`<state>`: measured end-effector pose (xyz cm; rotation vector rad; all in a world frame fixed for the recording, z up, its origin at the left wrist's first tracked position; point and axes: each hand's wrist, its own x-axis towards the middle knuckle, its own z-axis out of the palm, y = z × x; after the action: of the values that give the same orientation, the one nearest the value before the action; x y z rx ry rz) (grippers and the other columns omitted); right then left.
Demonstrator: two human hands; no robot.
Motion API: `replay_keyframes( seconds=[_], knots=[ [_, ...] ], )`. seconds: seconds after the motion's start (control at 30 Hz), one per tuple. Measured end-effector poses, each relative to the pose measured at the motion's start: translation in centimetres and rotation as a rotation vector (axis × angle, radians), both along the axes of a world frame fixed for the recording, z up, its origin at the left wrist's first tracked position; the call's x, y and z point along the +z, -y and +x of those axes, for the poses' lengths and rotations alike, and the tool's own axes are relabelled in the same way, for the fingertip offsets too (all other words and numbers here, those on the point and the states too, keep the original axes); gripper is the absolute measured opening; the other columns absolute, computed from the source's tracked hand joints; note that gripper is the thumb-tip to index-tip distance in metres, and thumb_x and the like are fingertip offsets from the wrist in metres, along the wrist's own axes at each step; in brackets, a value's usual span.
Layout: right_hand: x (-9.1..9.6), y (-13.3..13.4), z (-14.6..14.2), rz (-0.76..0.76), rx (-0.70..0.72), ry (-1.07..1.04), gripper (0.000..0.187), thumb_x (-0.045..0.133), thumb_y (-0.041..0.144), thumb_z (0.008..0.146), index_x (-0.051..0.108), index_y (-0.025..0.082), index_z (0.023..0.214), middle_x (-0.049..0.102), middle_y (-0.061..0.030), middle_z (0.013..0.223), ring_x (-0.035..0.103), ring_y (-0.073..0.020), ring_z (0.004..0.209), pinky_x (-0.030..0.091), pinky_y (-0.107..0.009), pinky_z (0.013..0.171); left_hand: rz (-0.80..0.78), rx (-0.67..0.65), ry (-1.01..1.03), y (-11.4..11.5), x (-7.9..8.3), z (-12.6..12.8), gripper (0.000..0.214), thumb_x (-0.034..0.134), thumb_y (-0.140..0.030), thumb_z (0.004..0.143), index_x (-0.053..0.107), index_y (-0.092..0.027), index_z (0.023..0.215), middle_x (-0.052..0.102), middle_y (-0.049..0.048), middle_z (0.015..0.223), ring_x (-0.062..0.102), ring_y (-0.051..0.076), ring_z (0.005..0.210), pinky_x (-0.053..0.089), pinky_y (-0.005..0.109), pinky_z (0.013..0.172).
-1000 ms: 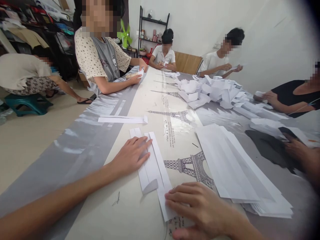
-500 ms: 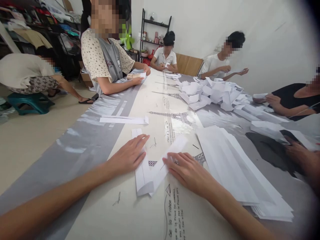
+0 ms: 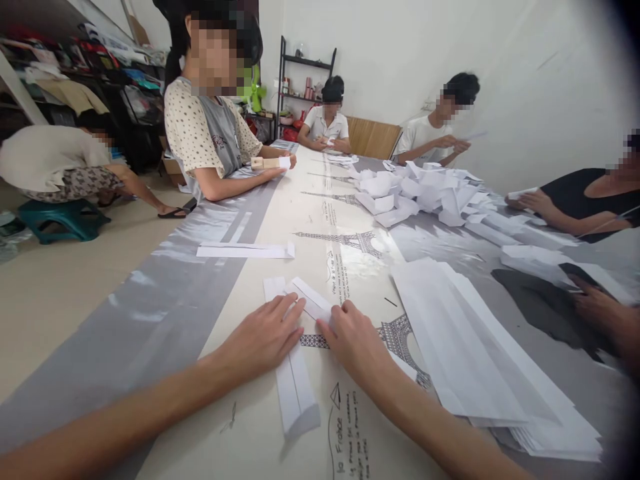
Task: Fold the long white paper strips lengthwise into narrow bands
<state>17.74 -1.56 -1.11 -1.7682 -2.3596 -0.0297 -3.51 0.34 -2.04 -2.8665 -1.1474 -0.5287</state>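
My left hand (image 3: 273, 330) lies across a long folded white paper strip (image 3: 296, 387), its fingers stretched out and pressing it against the table cover. The near end of this strip curls up slightly. A second folded paper strip (image 3: 309, 298) slants from beside my left fingertips under my right hand (image 3: 356, 341). My right thumb and bent fingers pinch that second strip, and its other end shows past my right wrist. A third folded strip (image 3: 245, 250) lies flat farther off to the left.
A stack of white paper sheets (image 3: 480, 360) lies right of my right arm. Beyond it is a heap of folded white papers (image 3: 425, 190). Several people sit or stand around the table, one at the left holding a wooden piece (image 3: 265, 163). Someone crouches on a green stool (image 3: 63, 217).
The second strip has swung round, from slanting up to the right to slanting up to the left. My right hand has closed on it. The first strip sits nearer me.
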Motion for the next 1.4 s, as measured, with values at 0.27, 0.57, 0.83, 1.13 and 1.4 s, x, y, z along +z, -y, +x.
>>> replay_keyframes(
  seconds=[0.27, 0.57, 0.83, 1.13, 1.4],
  knots=[
    [2.5, 0.1, 1.4, -0.059, 0.395, -0.094, 0.017, 0.061, 0.028, 0.1, 0.067, 0.021, 0.114, 0.07, -0.0094, 0.118, 0.07, -0.0254, 0.105, 0.06, -0.039, 0.083, -0.087, -0.049, 0.024, -1.5, -0.7, -1.5, 0.05, 0.035, -0.042, 0.109, 0.041, -0.019, 0.154, 0.043, 0.0087, 0.159, 0.04, 0.028, 0.146, 0.037, 0.046, 0.118],
    [-0.6, 1.0, 1.2, -0.074, 0.53, -0.211, 0.051, 0.046, 0.031, 0.107, 0.038, 0.015, 0.155, 0.041, -0.0139, 0.16, 0.035, -0.025, 0.15, 0.036, -0.048, 0.123, -0.117, -0.021, 0.156, -2.3, -0.7, -0.9, 0.038, 0.035, -0.034, 0.109, 0.055, -0.017, 0.136, 0.054, 0.015, 0.144, 0.051, 0.027, 0.136, 0.049, 0.043, 0.11],
    [-0.7, 1.4, -0.9, -0.054, 0.401, -0.294, 0.054, 0.043, 0.033, 0.106, 0.035, 0.01, 0.154, 0.041, -0.0191, 0.159, 0.038, -0.0295, 0.149, 0.043, -0.05, 0.119, -0.063, -0.09, 0.118, -2.5, -0.9, -0.8, 0.042, 0.038, -0.033, 0.108, 0.05, -0.011, 0.141, 0.052, 0.0201, 0.147, 0.048, 0.031, 0.139, 0.045, 0.049, 0.115],
    [0.8, 1.2, 1.1, -0.099, 0.479, -0.262, 0.05, 0.047, 0.038, 0.106, 0.043, 0.015, 0.15, 0.038, -0.0163, 0.161, 0.037, -0.0291, 0.149, 0.047, -0.049, 0.115, -0.093, -0.081, 0.105, -2.3, -0.8, -1.0, 0.054, 0.041, -0.044, 0.106, 0.043, -0.009, 0.146, 0.047, 0.0227, 0.15, 0.044, 0.032, 0.141, 0.043, 0.048, 0.116],
    [2.5, 5.5, 4.8, 0.114, 0.928, -0.09, 0.038, 0.059, 0.042, 0.102, 0.066, 0.008, 0.117, 0.073, -0.0117, 0.119, 0.067, -0.0241, 0.111, 0.06, -0.034, 0.093, -0.132, -0.041, 0.047, -2.3, -0.7, -1.0, 0.058, 0.04, -0.046, 0.105, 0.034, -0.01, 0.151, 0.044, 0.0203, 0.154, 0.04, 0.032, 0.145, 0.038, 0.045, 0.118]
  ],
)
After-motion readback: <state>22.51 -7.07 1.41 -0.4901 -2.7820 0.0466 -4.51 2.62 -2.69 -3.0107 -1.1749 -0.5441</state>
